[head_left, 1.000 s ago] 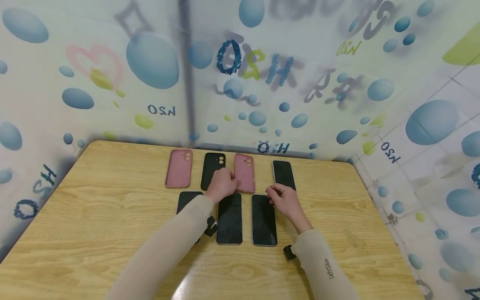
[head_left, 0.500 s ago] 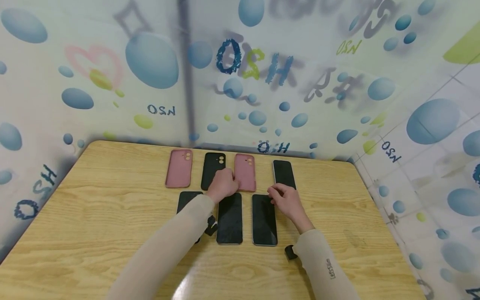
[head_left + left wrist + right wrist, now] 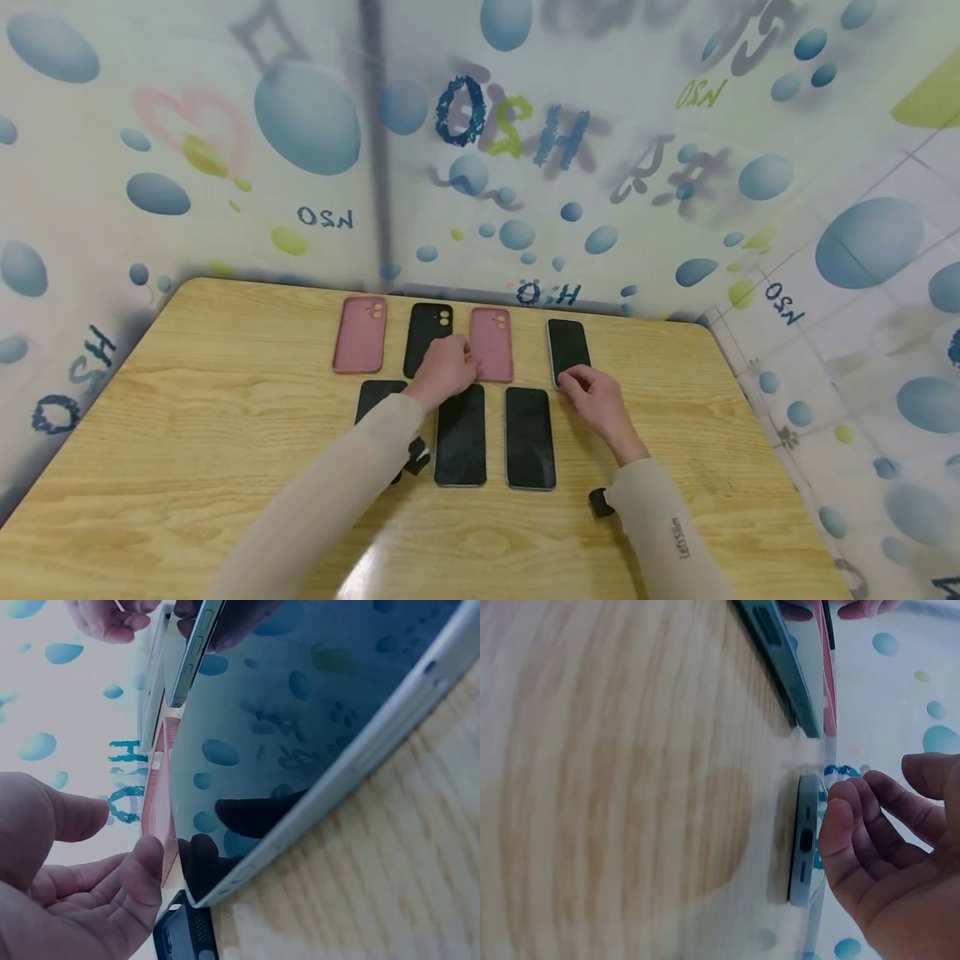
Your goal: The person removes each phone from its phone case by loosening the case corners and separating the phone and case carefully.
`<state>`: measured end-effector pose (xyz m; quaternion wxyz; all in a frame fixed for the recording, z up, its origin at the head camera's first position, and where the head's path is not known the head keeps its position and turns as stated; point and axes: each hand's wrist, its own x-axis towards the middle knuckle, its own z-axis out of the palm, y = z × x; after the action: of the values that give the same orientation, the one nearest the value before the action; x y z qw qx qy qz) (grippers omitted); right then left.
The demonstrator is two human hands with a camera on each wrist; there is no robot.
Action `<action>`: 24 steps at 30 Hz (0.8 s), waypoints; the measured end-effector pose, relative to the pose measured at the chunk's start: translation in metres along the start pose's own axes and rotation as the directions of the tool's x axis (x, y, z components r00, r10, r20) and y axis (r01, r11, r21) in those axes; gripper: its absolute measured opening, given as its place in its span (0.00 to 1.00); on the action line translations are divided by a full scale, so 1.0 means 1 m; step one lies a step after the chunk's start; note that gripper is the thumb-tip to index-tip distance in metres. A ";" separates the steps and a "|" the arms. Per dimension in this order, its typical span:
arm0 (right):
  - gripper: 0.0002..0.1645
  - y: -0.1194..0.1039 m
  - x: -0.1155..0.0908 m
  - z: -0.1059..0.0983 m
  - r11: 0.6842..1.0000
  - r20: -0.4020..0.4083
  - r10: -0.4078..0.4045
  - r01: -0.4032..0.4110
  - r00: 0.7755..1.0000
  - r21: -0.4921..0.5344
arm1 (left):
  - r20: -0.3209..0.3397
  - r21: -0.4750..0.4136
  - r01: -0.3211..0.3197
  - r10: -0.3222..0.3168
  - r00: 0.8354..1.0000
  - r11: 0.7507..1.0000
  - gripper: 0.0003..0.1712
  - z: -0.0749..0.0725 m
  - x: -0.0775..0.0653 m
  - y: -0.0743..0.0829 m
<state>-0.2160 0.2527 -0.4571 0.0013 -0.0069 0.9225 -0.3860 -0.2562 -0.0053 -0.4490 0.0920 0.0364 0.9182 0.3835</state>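
My left hand (image 3: 447, 364) is over the near end of the black phone case (image 3: 426, 327), its fingertips at the left edge of the right pink phone case (image 3: 492, 337). In the left wrist view its thumb and bent fingers stand apart, holding nothing. My right hand (image 3: 596, 397) is at the near end of the back phone (image 3: 567, 343), which lies screen up. Seen from the right wrist, the fingers are loosely curled with nothing between them, close by that phone's port end (image 3: 804, 840). Nearer lie the right front phone (image 3: 529, 442) and the middle front phone (image 3: 461, 442).
Another pink phone case (image 3: 360, 335) lies at the left of the back row. My left sleeve (image 3: 330, 483) partly covers the left front phone (image 3: 380, 392). The wooden table (image 3: 187, 450) meets a patterned wall (image 3: 315, 258) behind and another at the right.
My right hand has moved right, from over the far end of the right front phone to the back phone's near end. The right pink case has turned slightly; my left hand stays beside it.
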 end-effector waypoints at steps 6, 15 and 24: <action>0.14 0.005 0.002 -0.007 0.996 -0.026 -0.030 0.027 0.999 -0.084 | -0.019 0.027 -0.062 0.063 0.998 0.998 0.11 -0.006 -0.009 0.000; 0.17 0.009 0.004 -0.014 0.991 -0.021 0.037 -0.039 0.999 -0.125 | -0.001 -0.005 -0.091 0.091 0.996 0.996 0.18 -0.009 -0.018 0.001; 0.25 0.014 0.007 -0.013 0.985 -0.024 0.087 -0.089 0.996 -0.149 | -0.008 -0.037 -0.113 0.112 0.994 0.993 0.19 -0.008 -0.027 0.004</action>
<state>-0.2234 0.2713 -0.4580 0.0099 0.0371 0.9482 -0.3154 -0.2313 -0.0118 -0.4370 0.0680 0.0851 0.9076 0.4054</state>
